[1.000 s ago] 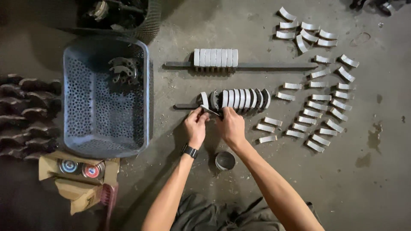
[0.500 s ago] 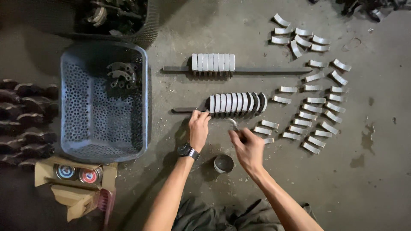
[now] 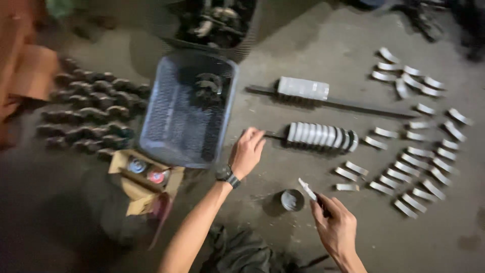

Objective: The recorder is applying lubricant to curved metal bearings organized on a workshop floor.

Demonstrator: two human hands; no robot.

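Resting on the rod (image 3: pixel 275 136) end, left hand (image 3: pixel 247 151) fingers lie loosely curled; right hand (image 3: pixel 336 227) fingers pinch a shell (image 3: pixel 306 189) beside the tin (image 3: pixel 292 199).

The person's left hand (image 3: pixel 248 151) rests on the concrete floor (image 3: pixel 313 40), fingertips at the near end of a thin dark rod (image 3: pixel 275 136) that carries a row of pale curved shells (image 3: pixel 322 135). The right hand (image 3: pixel 334 226) is raised nearer the body and pinches one pale shell (image 3: pixel 306 189) between thumb and fingers, just beside a small round tin (image 3: pixel 292 199). A second rod (image 3: pixel 348 104) farther off bears a tight grey stack (image 3: pixel 303 88). Loose shells (image 3: pixel 414 167) lie in rows to the right. A grey perforated crate (image 3: pixel 187 111) stands left of the left hand, with an open cardboard box (image 3: pixel 144 177) at its near corner.
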